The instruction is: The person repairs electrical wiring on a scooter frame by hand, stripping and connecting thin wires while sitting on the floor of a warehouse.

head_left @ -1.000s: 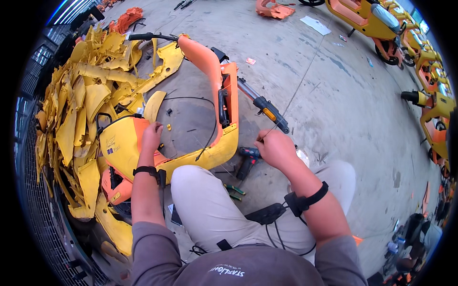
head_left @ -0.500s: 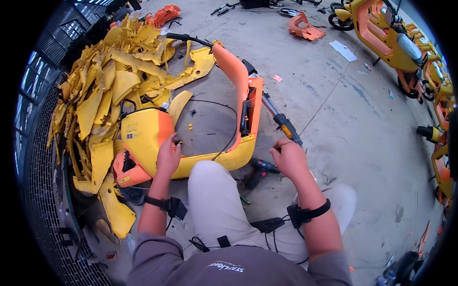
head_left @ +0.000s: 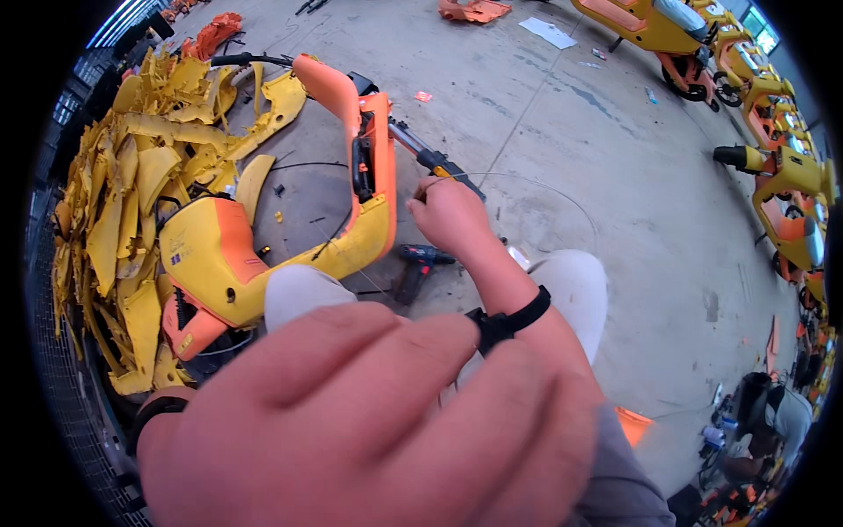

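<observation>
My left hand (head_left: 369,422) looms large and slightly blurred in the foreground, fingers curled together; whatever they may hold is hidden. My right hand (head_left: 448,211) is pinched on a thin wire (head_left: 527,176), which arcs off to the right over the floor. Just beyond that hand lies a black and silver tubular part (head_left: 413,140) with a yellow piece. Left of it rests a yellow and orange scooter body (head_left: 211,246) with a handlebar. A cordless drill (head_left: 421,263) is on the concrete between that body and my right arm. My left knee (head_left: 299,290) is partly covered.
A tall pile of broken yellow panels (head_left: 132,193) fills the left side. Yellow-orange scooters (head_left: 773,202) stand in a row along the right. An orange shell (head_left: 470,10) and white paper (head_left: 544,31) lie at the back, mixed clutter (head_left: 738,439) at lower right.
My left hand has risen from beside the scooter body to right before the camera. My right hand, still on the wire, now appears higher and further left as the view has shifted.
</observation>
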Motion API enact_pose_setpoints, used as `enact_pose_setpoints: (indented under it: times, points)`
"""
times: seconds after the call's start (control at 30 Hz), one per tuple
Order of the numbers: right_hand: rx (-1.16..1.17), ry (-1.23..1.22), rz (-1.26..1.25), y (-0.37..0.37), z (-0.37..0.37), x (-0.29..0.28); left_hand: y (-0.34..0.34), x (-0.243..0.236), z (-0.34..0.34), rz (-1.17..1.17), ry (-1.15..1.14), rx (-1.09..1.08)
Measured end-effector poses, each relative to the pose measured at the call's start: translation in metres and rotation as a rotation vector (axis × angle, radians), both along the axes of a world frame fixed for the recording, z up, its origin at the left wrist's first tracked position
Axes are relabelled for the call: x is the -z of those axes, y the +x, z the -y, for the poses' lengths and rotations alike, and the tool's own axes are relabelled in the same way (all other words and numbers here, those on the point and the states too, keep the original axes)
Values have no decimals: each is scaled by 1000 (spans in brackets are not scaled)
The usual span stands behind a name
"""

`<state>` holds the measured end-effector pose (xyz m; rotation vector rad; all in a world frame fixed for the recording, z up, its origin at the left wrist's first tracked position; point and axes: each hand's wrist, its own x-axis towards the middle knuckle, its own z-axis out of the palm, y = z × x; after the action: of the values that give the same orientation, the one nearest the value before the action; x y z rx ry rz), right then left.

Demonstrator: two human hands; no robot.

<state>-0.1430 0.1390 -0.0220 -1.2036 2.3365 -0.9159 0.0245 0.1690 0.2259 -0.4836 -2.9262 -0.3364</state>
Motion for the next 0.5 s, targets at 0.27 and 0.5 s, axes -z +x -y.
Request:
enact_pose_setpoints:
  times: [0.27,0.5]
  points:
    - [52,76,-14,-12,-32,-8,-24,6,-47,-90,-77,301]
    - [21,58,-61,-19,-38,-12,-18,8,-62,-104,-120,321]
